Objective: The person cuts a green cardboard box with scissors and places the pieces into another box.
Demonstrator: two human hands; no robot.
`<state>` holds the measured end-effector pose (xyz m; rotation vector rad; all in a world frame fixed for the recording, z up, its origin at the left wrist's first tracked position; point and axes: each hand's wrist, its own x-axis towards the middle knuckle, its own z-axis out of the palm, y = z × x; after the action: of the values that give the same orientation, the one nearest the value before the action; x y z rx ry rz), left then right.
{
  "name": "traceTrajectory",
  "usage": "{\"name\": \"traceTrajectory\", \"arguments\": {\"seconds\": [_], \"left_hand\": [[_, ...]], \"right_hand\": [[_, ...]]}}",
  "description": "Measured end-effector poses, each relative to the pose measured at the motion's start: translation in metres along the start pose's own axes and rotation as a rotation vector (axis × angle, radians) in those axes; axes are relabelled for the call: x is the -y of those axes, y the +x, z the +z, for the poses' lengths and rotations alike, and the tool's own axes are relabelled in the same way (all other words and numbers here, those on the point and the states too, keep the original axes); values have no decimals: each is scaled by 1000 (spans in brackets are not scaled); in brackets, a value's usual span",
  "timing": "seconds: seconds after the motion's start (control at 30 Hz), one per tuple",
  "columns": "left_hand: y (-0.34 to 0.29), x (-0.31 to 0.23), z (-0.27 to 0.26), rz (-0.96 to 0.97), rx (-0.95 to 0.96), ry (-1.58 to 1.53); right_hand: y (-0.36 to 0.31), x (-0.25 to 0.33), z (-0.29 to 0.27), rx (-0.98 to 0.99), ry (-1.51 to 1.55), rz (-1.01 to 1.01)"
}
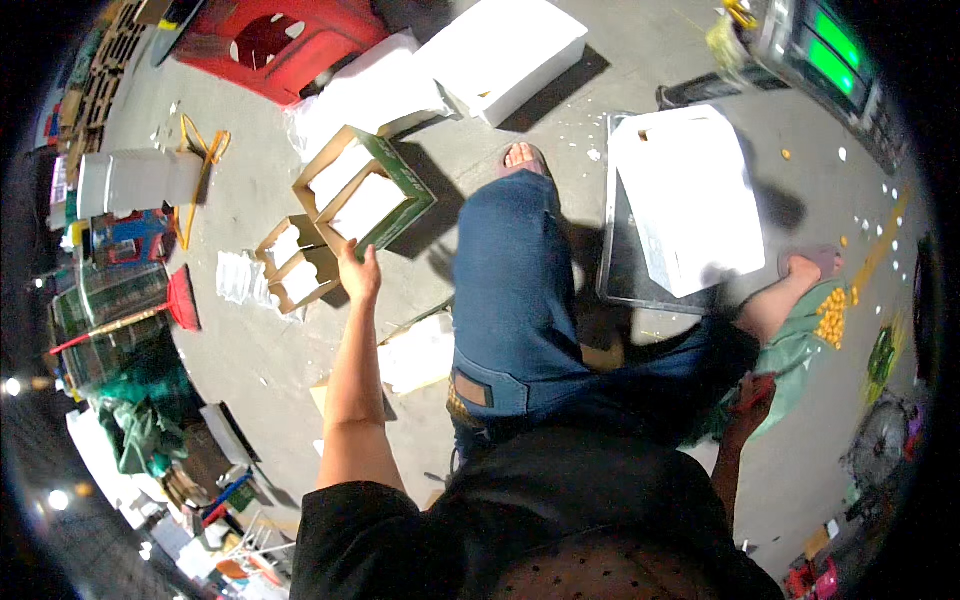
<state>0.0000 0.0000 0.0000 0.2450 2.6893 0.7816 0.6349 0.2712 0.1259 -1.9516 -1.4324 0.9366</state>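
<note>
My left hand [358, 272] reaches forward, thumb and fingers apart. Its fingertips are at the near corner of a green cardboard box [408, 212] with white-lined compartments; whether they touch it I cannot tell. Just left of that box is a smaller brown cardboard box [322, 288], divided inside, with white lining. My right hand [755, 395] hangs low beside my right knee, against a green sack [795, 375]. It is dark and blurred, so its fingers do not show clearly. Small yellow pieces [832, 318] lie at the sack's far end.
A white box [690, 200] stands on a dark scale platform [607, 235], with a green-lit display [835, 50] beyond. Another white box [510, 55] and a red plastic stool [275, 45] are ahead. Clear bins [135, 183] and a red broom [183, 298] are at left.
</note>
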Motion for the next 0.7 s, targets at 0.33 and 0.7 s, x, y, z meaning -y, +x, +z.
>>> {"name": "traceTrajectory", "arguments": {"seconds": [0.33,0.7], "left_hand": [[56,-69,-4,334,296,698],[8,-144,-95,433,185,634]], "right_hand": [[-34,134,115,514,-47,-583],[-47,113,116,643,-54,-339]]}}
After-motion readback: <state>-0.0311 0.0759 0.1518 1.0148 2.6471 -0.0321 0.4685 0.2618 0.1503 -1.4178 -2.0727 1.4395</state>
